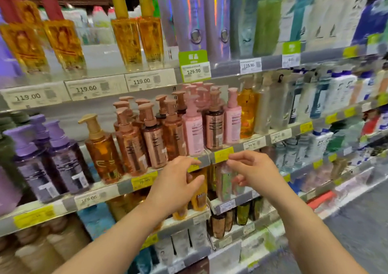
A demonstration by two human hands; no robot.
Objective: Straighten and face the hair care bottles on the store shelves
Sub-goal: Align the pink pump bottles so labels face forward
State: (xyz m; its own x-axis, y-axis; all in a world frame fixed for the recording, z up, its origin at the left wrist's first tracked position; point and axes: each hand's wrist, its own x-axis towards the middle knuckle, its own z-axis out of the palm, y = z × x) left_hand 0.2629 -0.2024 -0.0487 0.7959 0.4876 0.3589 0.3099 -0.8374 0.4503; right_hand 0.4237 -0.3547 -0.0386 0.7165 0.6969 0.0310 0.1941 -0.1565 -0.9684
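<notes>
On the far left of the middle shelf, the dark purple pump bottles with lilac caps [63, 160] are standing in a fairly even row near the shelf's grey front rail [123, 186]. Beside them the single amber pump bottle with a gold head [102, 150] is leaning and sitting a little apart from its neighbours, so it looks as if it is waiting to be squared up. Next, the cluster of copper-brown pump bottles [147, 141] is bunching unevenly, with pump heads pointing different ways, and the pale pink pump bottles [193, 127] are standing among them in mixed order.

Below that rail, the left hand [178, 181] is reaching to the shelf underneath, fingers half curled and spread near a yellow-orange bottle [199, 192]; whether it is actually gripping it I cannot tell, since the hand is covering the contact. Just to the right, the right hand [249, 168] is hovering with thumb and forefinger pinched close together beside a clear bottle with a shimmery greenish label [225, 184]; nothing is visibly held.

Farther right, the rows of white, teal and blue bottles [327, 99] are blurring, so their facing cannot be judged.

By my reading the job is partly done at best: the upper shelf looks tidy, while the copper and pink group and the lower shelf are still needing work.
</notes>
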